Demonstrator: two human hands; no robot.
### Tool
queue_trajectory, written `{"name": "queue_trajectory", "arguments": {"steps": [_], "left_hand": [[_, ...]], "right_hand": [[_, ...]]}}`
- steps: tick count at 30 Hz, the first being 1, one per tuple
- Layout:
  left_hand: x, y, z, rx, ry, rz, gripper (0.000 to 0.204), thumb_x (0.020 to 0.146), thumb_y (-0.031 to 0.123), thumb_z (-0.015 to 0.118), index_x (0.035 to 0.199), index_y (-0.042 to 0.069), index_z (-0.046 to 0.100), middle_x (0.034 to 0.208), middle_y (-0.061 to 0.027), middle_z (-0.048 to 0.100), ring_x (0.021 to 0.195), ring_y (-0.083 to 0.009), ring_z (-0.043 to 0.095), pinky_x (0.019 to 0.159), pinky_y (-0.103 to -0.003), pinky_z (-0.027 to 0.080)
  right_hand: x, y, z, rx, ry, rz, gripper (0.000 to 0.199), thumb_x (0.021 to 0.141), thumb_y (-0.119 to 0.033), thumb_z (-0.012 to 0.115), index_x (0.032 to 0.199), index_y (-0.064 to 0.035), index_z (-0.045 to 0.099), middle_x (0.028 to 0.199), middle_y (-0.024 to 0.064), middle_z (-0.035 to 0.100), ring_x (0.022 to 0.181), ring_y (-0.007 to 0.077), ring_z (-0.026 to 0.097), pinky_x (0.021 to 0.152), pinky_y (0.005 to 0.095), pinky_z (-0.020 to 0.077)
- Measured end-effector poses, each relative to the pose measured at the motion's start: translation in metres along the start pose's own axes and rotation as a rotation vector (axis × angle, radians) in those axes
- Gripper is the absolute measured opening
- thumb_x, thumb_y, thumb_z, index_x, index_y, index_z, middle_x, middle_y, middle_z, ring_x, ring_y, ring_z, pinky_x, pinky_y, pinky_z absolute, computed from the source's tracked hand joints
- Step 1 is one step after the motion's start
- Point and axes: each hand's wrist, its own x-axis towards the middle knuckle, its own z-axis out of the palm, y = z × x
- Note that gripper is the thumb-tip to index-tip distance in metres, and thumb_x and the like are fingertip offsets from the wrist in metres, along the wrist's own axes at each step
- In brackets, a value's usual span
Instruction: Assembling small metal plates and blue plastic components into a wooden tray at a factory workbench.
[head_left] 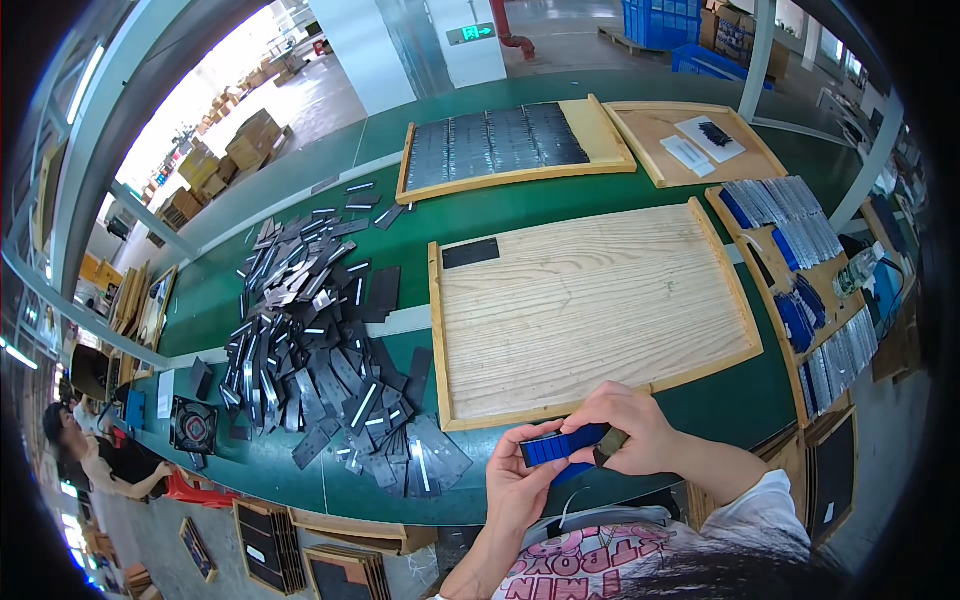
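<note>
Our left hand [520, 480] and right hand [628, 432] pinching a flat blue rectangular strip [563, 444] between them, at the green worktable's [520, 205] near edge, factory hall beyond.

We saw a small blue rectangular strip [565, 445] held flat and level, just below the front rim of the wooden tray [500, 418], off the table.
</note>
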Motion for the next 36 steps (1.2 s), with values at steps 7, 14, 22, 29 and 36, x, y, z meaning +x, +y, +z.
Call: {"name": "queue_trajectory", "arguments": {"steps": [7,14,22,29,36], "left_hand": [[0.0003,-0.0018,0.0022,0.008,0.046,-0.02,0.045,0.075,-0.021,0.061,0.113,0.001,0.051,0.121,-0.0176,0.057,0.107,-0.0251,0.062,0.089,-0.036,0.057],[0.0007,-0.0026,-0.0004,-0.018,-0.01,0.0,0.042,0.08,-0.02,0.06,0.116,-0.003,0.049,0.125,-0.0224,0.056,0.109,-0.0225,0.061,0.093,-0.033,0.054],[0.0006,0.0001,0.0013,-0.019,-0.024,0.014,0.043,0.08,-0.021,0.059,0.117,-0.003,0.049,0.126,-0.0231,0.055,0.111,-0.0241,0.06,0.094,-0.034,0.053],[0.0012,0.0001,0.0051,0.011,0.057,-0.022,0.045,0.074,-0.021,0.062,0.112,0.001,0.052,0.119,-0.0184,0.058,0.106,-0.0277,0.063,0.09,-0.039,0.057],[0.0013,-0.0022,0.0031,0.017,0.057,-0.026,0.044,0.075,-0.021,0.062,0.111,0.0,0.052,0.114,-0.0186,0.059,0.103,-0.0291,0.064,0.089,-0.043,0.058]], "right_hand": [[0.0008,-0.0004,0.0008,-0.006,-0.003,-0.017,0.039,0.071,-0.016,0.082,0.103,-0.0096,0.063,0.094,0.0015,0.068,0.082,0.0225,0.062,0.069,0.0322,0.0533],[0.0007,-0.0014,0.0021,0.019,0.023,0.014,0.04,0.065,-0.014,0.086,0.1,-0.009,0.066,0.093,0.0016,0.069,0.082,0.0216,0.063,0.07,0.0317,0.0527],[-0.0001,0.0018,0.0002,-0.027,0.015,-0.023,0.04,0.07,-0.015,0.082,0.104,-0.0096,0.063,0.094,0.0017,0.068,0.082,0.0227,0.063,0.068,0.0319,0.0538],[0.0007,-0.0014,-0.0003,-0.025,0.018,-0.034,0.039,0.071,-0.014,0.081,0.105,-0.0101,0.063,0.093,0.0019,0.068,0.082,0.0223,0.062,0.068,0.032,0.0536],[0.0002,-0.0004,0.0006,0.001,0.014,-0.035,0.039,0.071,-0.013,0.081,0.105,-0.01,0.063,0.094,0.0019,0.068,0.083,0.0225,0.063,0.069,0.0325,0.0536]]}}
